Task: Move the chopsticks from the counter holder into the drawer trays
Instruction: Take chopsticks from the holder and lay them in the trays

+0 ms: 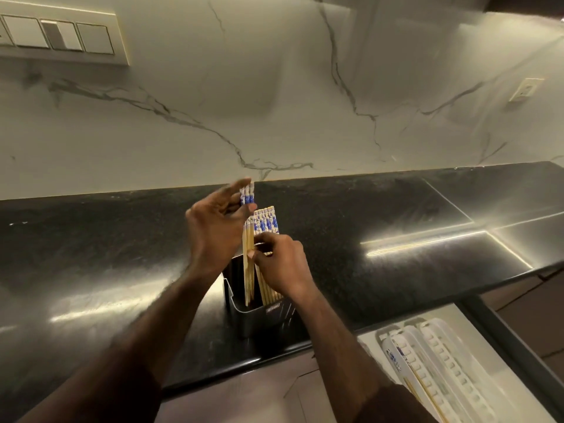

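A dark rectangular holder point(262, 314) stands on the black counter near its front edge. Wooden chopsticks point(266, 225) with blue-and-white patterned tops stick up out of it. My left hand point(215, 232) pinches the tops of a raised pair of chopsticks point(247, 194), lifted higher than the others. My right hand point(282, 264) grips the shafts of the bundle just above the holder's rim. At the lower right an open drawer holds white ribbed trays point(442, 355), and a pair of chopsticks point(419, 383) lies in the leftmost tray.
The glossy black counter point(91, 254) spreads to both sides of the holder. Behind it rises a white marble wall with a switch panel point(61, 35) at top left and a socket point(525, 89) at right. The drawer's dark frame point(512, 346) juts out below the counter edge.
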Motion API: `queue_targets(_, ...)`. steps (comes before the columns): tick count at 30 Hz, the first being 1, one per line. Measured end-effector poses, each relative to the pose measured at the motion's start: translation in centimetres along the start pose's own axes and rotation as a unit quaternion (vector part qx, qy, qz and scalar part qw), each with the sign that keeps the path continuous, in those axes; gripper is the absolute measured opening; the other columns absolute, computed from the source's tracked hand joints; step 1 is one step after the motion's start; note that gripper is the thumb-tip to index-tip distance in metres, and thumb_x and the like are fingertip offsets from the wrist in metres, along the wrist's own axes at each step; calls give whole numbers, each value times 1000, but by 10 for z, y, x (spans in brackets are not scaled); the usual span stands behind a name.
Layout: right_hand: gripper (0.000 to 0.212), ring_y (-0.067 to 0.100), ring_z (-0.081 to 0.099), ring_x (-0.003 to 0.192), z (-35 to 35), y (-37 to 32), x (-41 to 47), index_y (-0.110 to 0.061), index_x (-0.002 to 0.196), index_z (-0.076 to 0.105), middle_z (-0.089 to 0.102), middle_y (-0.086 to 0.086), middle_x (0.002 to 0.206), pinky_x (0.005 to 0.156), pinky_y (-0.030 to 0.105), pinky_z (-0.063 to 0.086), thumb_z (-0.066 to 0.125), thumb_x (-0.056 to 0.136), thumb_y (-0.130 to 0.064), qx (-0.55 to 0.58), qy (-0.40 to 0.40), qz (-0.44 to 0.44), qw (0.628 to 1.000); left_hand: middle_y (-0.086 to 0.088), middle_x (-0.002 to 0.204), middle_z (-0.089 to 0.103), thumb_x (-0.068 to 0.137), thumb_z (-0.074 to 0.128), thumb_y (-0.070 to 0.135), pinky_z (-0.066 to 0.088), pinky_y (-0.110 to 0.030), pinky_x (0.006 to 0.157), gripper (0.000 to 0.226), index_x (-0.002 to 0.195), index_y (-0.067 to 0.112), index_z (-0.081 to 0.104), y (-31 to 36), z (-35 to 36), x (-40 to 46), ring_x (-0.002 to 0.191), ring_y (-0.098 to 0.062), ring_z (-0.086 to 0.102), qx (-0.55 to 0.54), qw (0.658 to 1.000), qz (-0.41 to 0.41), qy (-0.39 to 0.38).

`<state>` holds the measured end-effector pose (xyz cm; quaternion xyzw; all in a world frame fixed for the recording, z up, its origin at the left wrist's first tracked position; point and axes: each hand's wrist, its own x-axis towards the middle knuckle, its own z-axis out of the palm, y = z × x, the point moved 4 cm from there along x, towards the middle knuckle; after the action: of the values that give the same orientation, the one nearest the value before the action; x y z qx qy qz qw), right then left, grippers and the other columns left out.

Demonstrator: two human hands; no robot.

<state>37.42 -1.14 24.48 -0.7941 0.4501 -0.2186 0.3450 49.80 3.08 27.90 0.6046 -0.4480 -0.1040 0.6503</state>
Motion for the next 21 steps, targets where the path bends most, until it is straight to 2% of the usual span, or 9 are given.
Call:
queue_targets(3, 33, 7, 66, 98, -21, -10, -9, -20, 122, 65, 71, -3, 110, 94, 35, 54, 67, 90, -22, 66, 5, -6, 998, 8, 106, 69, 76, 78, 9, 59, -22, 76, 53, 124, 22, 61, 45, -2, 11, 91, 0, 70, 10, 999, 51, 1)
queue_targets(6, 28, 6, 67, 96, -50, -17, -20, -21, 116, 68, 71, -6, 103, 90, 39, 56, 68, 88, -21, 119, 3, -23, 993, 3, 108, 71, 74, 79, 8, 58, -19, 73, 54, 125, 17, 63, 83, -2, 15, 90, -1, 71, -25, 998, 66, -2)
queue_targets(11, 20, 16, 72, 93, -103, -15, -50, -14, 108, 70, 75, 2, 98, 90, 44, 56, 68, 88, -14, 190, -43, -39, 980, 1, 100, 71, 73, 78, 1, 57, -16, 71, 58, 126, 15, 61, 122, 16, 4, 85, -1, 72, -112, 992, 52, -24)
queue_targets(14, 17, 21, 72, 91, -133, -1, -72, -8, 105, 70, 76, 7, 96, 85, 38, 58, 67, 88, -9, 218, -58, -32, 974, -2, 100, 72, 72, 78, 0, 57, -16, 72, 58, 126, 13, 60, 132, 40, -9, 84, -2, 72, -146, 988, 34, -47)
queue_targets(16, 16, 21, 72, 91, -148, 14, -84, -8, 103, 70, 76, 7, 95, 84, 35, 58, 67, 87, -9, 214, -48, -18, 975, -4, 102, 73, 72, 78, 0, 58, -19, 73, 58, 126, 13, 60, 136, 59, -19, 85, -5, 73, -160, 985, 19, -64)
queue_targets(21, 12, 20, 72, 90, -185, 63, -116, -10, 98, 72, 75, 7, 94, 87, 41, 57, 68, 86, -11, 177, -6, 27, 984, -4, 96, 75, 72, 79, 1, 59, -24, 75, 56, 124, 16, 63, 141, 120, -53, 85, -9, 73, -190, 975, -32, -106)
